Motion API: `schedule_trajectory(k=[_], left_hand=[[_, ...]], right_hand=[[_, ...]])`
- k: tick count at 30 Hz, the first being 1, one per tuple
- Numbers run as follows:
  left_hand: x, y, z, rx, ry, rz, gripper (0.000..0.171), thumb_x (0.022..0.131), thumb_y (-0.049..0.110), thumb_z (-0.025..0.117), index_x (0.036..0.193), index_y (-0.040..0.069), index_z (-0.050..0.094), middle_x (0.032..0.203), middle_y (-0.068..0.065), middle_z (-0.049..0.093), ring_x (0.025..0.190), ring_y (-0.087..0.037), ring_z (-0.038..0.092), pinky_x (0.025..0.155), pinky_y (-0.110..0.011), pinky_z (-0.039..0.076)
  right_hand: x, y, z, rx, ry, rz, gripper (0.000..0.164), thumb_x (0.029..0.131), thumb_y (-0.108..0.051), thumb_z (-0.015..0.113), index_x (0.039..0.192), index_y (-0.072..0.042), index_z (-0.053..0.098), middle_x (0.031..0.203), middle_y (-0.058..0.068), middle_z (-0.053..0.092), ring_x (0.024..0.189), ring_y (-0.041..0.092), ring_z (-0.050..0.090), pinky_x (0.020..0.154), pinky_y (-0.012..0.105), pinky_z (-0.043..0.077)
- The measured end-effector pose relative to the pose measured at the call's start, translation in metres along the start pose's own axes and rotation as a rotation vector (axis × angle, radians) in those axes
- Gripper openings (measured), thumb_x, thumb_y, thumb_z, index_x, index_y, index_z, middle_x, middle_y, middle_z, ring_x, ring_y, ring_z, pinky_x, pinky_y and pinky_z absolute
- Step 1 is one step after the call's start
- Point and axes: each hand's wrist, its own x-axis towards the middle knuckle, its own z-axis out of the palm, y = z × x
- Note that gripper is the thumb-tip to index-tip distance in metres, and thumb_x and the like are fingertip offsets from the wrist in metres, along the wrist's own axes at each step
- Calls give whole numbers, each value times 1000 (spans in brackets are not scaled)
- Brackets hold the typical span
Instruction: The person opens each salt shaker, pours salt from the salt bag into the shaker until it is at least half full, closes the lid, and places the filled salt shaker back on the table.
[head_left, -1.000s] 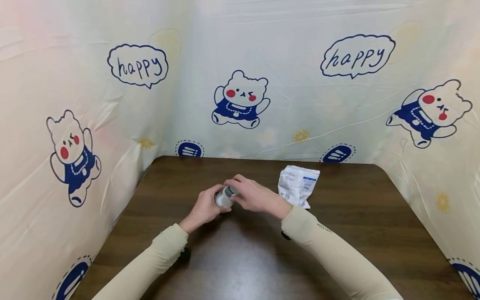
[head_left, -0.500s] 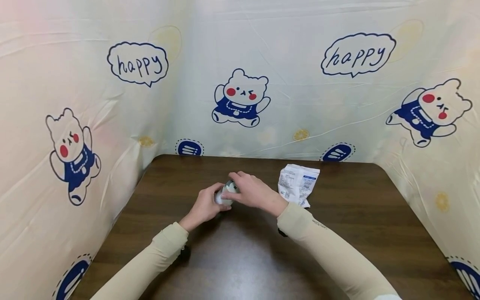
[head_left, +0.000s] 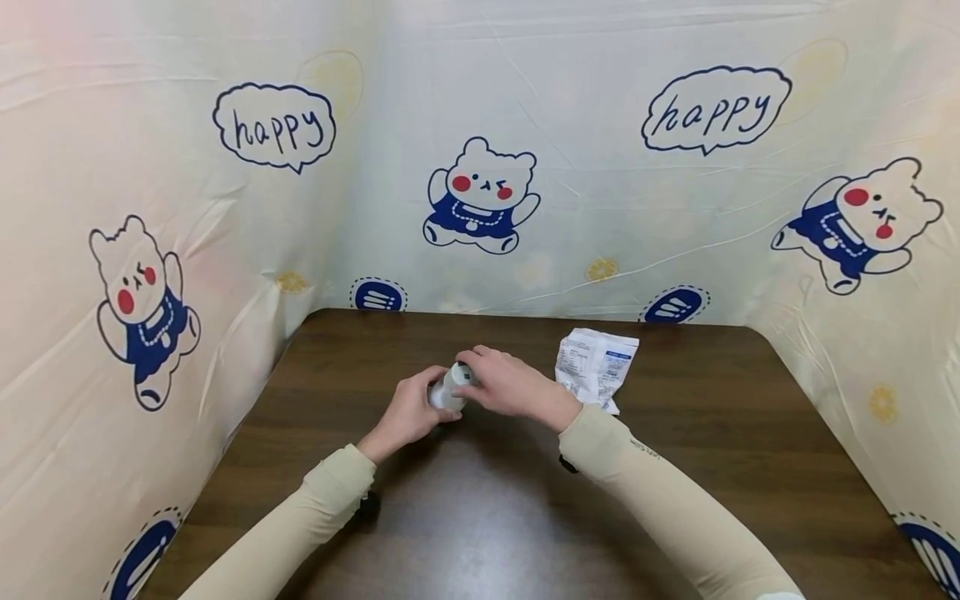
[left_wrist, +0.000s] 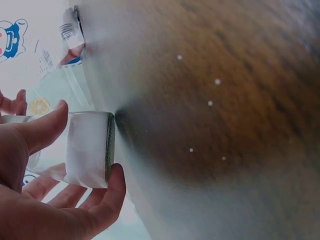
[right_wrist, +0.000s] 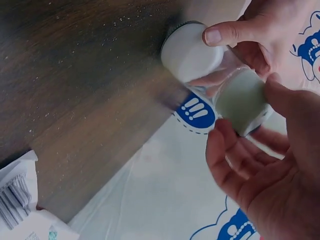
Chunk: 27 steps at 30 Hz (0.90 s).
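Near the middle of the table, in the head view, my left hand grips a small clear glass jar around its side. White powder or grains fill its lower part, and its base is close to the tabletop. My right hand holds the pale greenish cap at the jar's top between thumb and fingers. Seen from the right wrist, the jar's clear upper part lies between the white contents and the cap. The fingers partly hide the cap and the jar's side.
A crumpled white printed packet lies on the brown wooden table, right of the hands. Tiny white specks are scattered over the tabletop. A printed cloth hangs around the back and sides.
My right hand has shifted its fingers and thumb around the cap, with a small turn of the wrist. My left hand keeps the jar in nearly the same place. The packet has stayed put.
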Motion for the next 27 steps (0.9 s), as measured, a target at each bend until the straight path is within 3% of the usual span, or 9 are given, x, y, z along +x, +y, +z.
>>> schedule_trajectory(k=[4, 6, 10, 13, 17, 22, 27], left_hand=[[0, -1, 0, -5, 1, 7, 60, 77, 7, 96, 129, 7, 66, 123, -11, 70, 104, -31, 66, 93, -52, 55], [0, -1, 1, -9, 3, 17, 60, 77, 7, 96, 130, 7, 66, 123, -12, 70, 104, -31, 66, 93, -52, 55], [0, -3, 1, -8, 9, 25, 61, 78, 7, 95, 132, 7, 66, 125, -12, 70, 106, -31, 66, 92, -53, 54], [0, -3, 0, -5, 16, 20, 62, 78, 7, 95, 132, 7, 65, 124, -12, 70, 105, -31, 65, 91, -53, 54], [-1, -3, 0, -2, 13, 16, 62, 77, 7, 95, 132, 6, 65, 124, -13, 70, 105, -32, 65, 91, -54, 54], [-1, -1, 0, 3, 2, 5, 62, 78, 8, 95, 133, 6, 65, 125, -13, 69, 106, -33, 66, 92, -54, 54], [0, -1, -1, 5, -2, -1, 61, 79, 8, 95, 132, 6, 65, 125, -13, 69, 106, -33, 66, 92, -54, 55]], right_hand=[[4, -2, 1, 12, 6, 98, 51, 98, -52, 72, 119, -5, 67, 98, 6, 68, 78, 16, 62, 68, 29, 54], [4, -2, 0, 18, -6, 112, 56, 97, -54, 73, 125, -6, 66, 104, 7, 69, 81, 16, 63, 71, 30, 54], [0, 0, -1, 23, -48, 23, 61, 100, -39, 74, 150, -11, 54, 135, 9, 60, 104, 18, 65, 88, 34, 55], [-3, 1, -1, 37, -49, -75, 58, 101, -19, 75, 153, -13, 51, 145, 11, 54, 113, 22, 64, 96, 37, 54], [-4, 4, 0, 33, -14, -130, 52, 100, -9, 74, 149, -10, 56, 138, 10, 57, 112, 22, 65, 96, 36, 54], [-3, 3, 0, 22, -1, -100, 48, 101, -17, 74, 145, -6, 58, 125, 11, 61, 101, 20, 65, 88, 34, 56], [1, -2, 1, -58, 29, -44, 46, 102, -30, 73, 137, -2, 62, 111, 11, 64, 90, 20, 65, 77, 33, 57]])
